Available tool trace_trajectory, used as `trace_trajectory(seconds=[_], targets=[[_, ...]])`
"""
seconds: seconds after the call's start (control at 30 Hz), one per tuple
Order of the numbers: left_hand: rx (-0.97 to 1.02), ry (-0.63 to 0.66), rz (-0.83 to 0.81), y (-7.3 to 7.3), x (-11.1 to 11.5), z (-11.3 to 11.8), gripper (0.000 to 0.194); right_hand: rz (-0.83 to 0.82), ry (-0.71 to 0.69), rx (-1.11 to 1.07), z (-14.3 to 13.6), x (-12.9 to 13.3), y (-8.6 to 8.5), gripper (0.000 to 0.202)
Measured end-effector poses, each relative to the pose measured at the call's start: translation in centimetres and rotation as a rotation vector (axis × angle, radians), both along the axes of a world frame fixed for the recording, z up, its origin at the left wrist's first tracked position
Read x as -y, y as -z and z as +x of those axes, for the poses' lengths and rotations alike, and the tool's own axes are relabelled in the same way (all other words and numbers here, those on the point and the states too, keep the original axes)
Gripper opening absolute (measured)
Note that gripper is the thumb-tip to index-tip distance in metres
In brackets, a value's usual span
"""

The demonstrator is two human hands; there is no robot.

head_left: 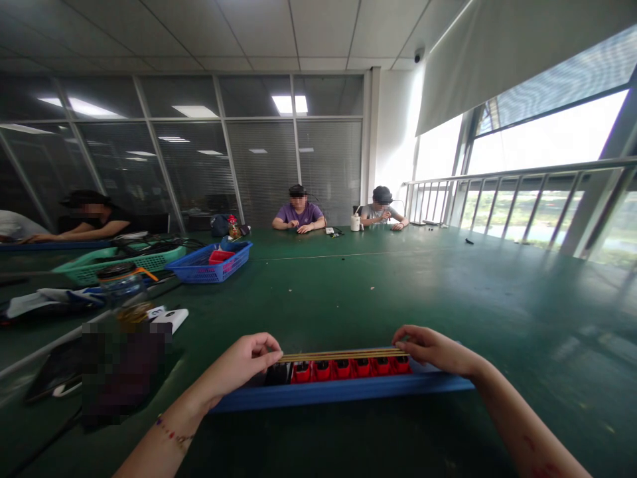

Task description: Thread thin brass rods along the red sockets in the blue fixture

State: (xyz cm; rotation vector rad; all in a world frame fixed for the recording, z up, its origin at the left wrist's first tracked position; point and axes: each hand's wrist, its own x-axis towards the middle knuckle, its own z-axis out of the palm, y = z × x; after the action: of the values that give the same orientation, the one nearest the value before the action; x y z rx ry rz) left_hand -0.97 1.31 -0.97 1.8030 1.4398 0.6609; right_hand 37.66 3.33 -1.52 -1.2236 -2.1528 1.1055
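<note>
Several thin yellowish strips (343, 355) stretch sideways between my two hands, along the far side of a long blue tray (343, 392). My left hand (249, 362) is closed in a pinch at their left end. At the right end, my right hand (430, 348) pinches them between thumb and fingers. Just below the strips, a row of red parts with black tops (343, 370) sits in the tray. A dark block (277, 374) lies left of the row, near my left fingertips. The strips partly cover the tops of the red parts.
Left on the green table (308, 305) are a blue basket (209, 272) holding a red container (220, 257), a green basket (84, 271), a lidded jar (122, 292), a white device (172, 320) and a dark pouch (127, 372). Other people sit across and at far left.
</note>
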Motion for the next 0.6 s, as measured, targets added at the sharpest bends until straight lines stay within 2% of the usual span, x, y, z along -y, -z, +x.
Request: trace_trajectory(seconds=[0.2,0.37,0.5,0.6], targets=[[-0.048,0.031,0.013,-0.27,0.16,-0.04,0.038,0.014,0.016,0.020,0.04,-0.21,0.06,0.038],[-0.018,0.027,0.035,-0.07,0.01,-0.17,0.035,0.111,0.057,-0.001,0.04,-0.42,0.02,0.036],[0.001,0.031,0.042,0.04,-0.02,-0.22,0.034,0.168,0.104,-0.113,0.03,-0.45,-0.17,0.033],[0.003,0.038,0.021,0.04,0.01,-0.24,0.035,0.150,0.204,-0.250,0.20,-0.72,-0.06,0.035]])
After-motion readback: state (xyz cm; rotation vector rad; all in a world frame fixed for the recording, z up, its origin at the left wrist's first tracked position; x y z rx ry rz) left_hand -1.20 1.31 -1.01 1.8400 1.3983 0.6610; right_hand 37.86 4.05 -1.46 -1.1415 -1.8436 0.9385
